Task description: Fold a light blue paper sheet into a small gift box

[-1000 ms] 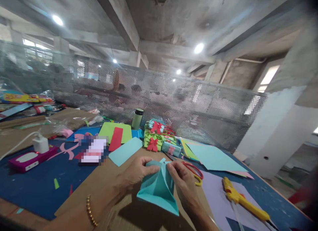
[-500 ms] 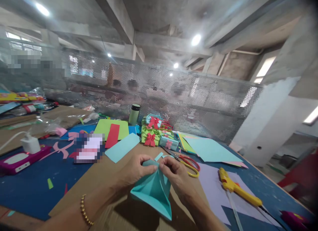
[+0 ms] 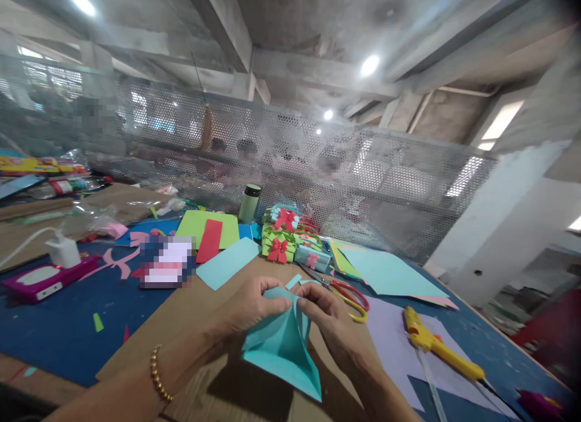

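A folded light-blue paper bag (image 3: pixel 281 343) is held up over the brown cardboard, its wide open end toward me. My left hand (image 3: pixel 258 304) pinches its upper left edge between thumb and fingers. At the upper right edge, my right hand (image 3: pixel 324 307) grips the paper close to the other thumb. The fingertips behind the paper are partly hidden. Just beyond my right hand lie scissors (image 3: pixel 349 295) with red and yellow handles, and a small light-blue strip (image 3: pixel 293 281) is near the fingers.
Small green and blue paper bags with bows (image 3: pixel 279 243) are stacked ahead. A yellow glue gun (image 3: pixel 440 346) rests on lilac paper at right. Light-blue sheets (image 3: pixel 394 273) lie behind it. A green bottle (image 3: pixel 249 203) stands near the mesh partition; a magenta power strip (image 3: pixel 49 280) is left.
The view has shifted slightly, so most things appear a little further right. Both hands keep their hold on the paper bag, which has tilted slightly.
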Tool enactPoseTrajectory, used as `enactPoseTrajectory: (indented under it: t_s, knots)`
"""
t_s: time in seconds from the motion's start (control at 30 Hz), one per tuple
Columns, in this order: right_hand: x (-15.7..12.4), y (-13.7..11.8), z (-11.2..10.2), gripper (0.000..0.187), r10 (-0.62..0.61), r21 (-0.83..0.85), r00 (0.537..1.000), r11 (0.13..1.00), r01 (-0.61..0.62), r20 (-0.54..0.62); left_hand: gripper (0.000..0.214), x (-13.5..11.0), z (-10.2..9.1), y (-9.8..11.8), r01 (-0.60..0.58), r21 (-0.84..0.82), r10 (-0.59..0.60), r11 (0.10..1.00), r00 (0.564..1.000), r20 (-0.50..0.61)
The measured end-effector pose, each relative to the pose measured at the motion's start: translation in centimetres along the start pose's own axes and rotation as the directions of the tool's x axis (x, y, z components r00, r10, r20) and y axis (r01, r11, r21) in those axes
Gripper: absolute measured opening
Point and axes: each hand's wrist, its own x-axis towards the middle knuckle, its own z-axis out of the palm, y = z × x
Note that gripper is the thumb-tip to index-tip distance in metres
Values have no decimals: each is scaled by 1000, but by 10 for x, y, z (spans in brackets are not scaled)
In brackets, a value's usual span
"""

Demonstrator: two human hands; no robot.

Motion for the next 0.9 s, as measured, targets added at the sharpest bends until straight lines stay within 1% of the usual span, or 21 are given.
enactPoseTrajectory:
  t_s: [0.07,0.2,0.3,0.4,0.47,0.53,0.63,0.7,0.8,0.9]
  knots:
    - [1,2,-1,31,2,15,1000,1000,-2,3,36,0,0,1,4,-3,-4,1000,1000,-1]
    - [2,5,-2,36,9,-8,1000,1000,-8,17,31,0,1,4,-24,120,29,992,999,-42]
    - [3,6,-1,39,10,-25,1000,1000,-10,2,27,2,1,3,-74,230,91,970,994,-61]
    - [4,8,0,41,2,-49,1000,999,-2,-3,24,5,1,-3,-155,326,187,933,980,-67]
    - [4,8,-1,41,-2,-81,1000,997,3,8,23,5,1,-6,-170,371,211,913,975,-72]
    - [4,8,-2,41,-12,-117,1000,993,14,17,22,5,1,-7,-166,373,201,913,978,-58]
    - [4,8,-3,41,-51,-157,998,986,56,36,23,4,0,-5,-161,307,171,938,985,-7]
    - [4,9,-3,40,-79,-175,996,981,85,42,25,3,0,-5,-158,267,162,951,987,9]
    - [4,10,-1,39,-106,-175,994,978,109,31,31,3,-2,-5,-154,254,159,955,987,3]
    - [3,7,-1,38,-87,-176,996,980,91,29,35,3,-4,-6,-115,232,119,966,993,-3]
